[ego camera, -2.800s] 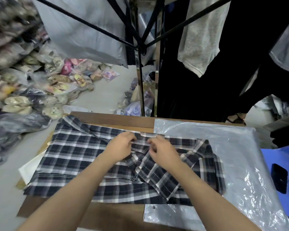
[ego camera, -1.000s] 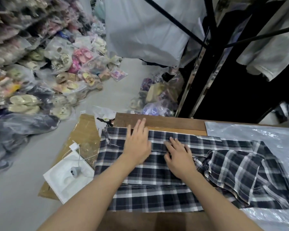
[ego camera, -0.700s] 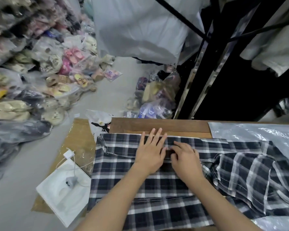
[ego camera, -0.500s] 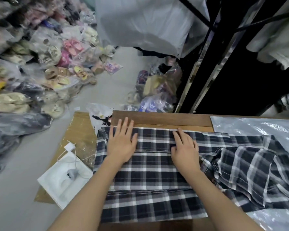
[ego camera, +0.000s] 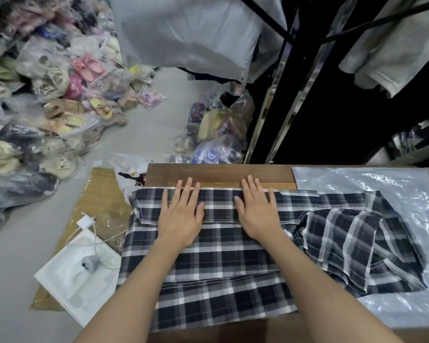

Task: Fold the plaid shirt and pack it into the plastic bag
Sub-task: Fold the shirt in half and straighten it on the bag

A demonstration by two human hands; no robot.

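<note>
A black-and-white plaid shirt (ego camera: pixel 223 268) lies spread across a brown wooden table (ego camera: pixel 218 173), its right part bunched in folds over a clear plastic bag (ego camera: pixel 406 191). My left hand (ego camera: pixel 181 216) rests flat on the shirt's far left part, fingers spread and reaching the far edge. My right hand (ego camera: pixel 256 211) lies flat beside it, a short gap between the two. Neither hand grips the cloth. The bag lies flat on the table's right side, partly under the shirt.
Left of the table sit a cardboard sheet (ego camera: pixel 102 189) and a white packet with a charger and cable (ego camera: pixel 82 276). Bagged shoes are piled on the floor at left (ego camera: pixel 47 100). A dark clothes rack with hanging garments (ego camera: pixel 332 82) stands behind the table.
Both hands moved from the shirt's middle seam onto its left body, pressed together, then slid apart and toward the far edge. The camera swung left.
</note>
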